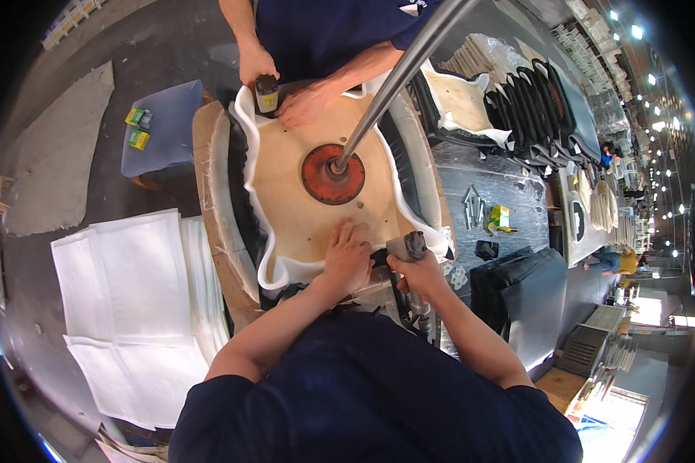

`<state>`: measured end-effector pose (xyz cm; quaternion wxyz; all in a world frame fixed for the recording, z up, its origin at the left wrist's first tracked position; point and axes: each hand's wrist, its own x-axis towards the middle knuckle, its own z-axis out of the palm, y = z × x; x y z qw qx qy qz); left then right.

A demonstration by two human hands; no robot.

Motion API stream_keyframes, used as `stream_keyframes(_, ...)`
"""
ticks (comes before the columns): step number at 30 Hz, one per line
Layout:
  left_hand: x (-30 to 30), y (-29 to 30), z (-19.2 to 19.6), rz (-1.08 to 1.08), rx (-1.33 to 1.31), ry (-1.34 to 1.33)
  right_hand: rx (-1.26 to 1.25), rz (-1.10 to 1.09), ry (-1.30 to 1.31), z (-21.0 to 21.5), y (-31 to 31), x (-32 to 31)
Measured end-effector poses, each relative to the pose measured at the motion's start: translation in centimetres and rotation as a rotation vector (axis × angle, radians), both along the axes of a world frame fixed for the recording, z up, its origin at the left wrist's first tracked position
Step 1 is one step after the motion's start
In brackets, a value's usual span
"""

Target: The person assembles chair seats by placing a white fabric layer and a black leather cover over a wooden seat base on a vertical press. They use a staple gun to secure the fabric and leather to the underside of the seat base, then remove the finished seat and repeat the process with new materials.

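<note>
A seat-shaped plywood board (328,220) lies in front of me, edged with white padding (276,262) and black cover material (243,202). On its near edge rests my left hand (349,253), fingers stretched out over the wood. My right hand (423,276) is wrapped round a staple gun (406,247), whose head is at the board's near right corner. A round red pressing disc (316,176) on a metal rod (398,85) sits on the middle of the board. Across from me, a co-worker's hand (256,63) holds another staple gun (266,94); their other hand (305,104) lies on the board.
White sheets (123,282) are stacked at left, near a blue-topped stand (162,127) with small green-yellow boxes (138,139). To the right, a wrapped surface (459,181) bears loose staple strips (472,207) and a box (500,219). Black sheets (521,297) lie nearer me.
</note>
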<state>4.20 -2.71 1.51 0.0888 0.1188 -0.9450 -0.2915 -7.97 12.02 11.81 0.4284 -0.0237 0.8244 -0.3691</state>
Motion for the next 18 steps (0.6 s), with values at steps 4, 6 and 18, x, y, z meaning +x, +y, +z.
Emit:
stream_keyframes(4,5.2,-2.4,2.4,-0.043,-0.187,-0.178,-0.029,-0.038,-0.026,-1.0,0.9,-0.1)
stream_keyframes(6,7.8,-3.6,2.6,-0.042,-0.220,-0.182,-0.064,-0.051,-0.026,-1.3,1.1,-0.1)
stream_keyframes(18,8.0,-6.5,1.6,-0.239,-0.134,-0.028,0.024,-0.010,0.109,0.0,0.4,0.3)
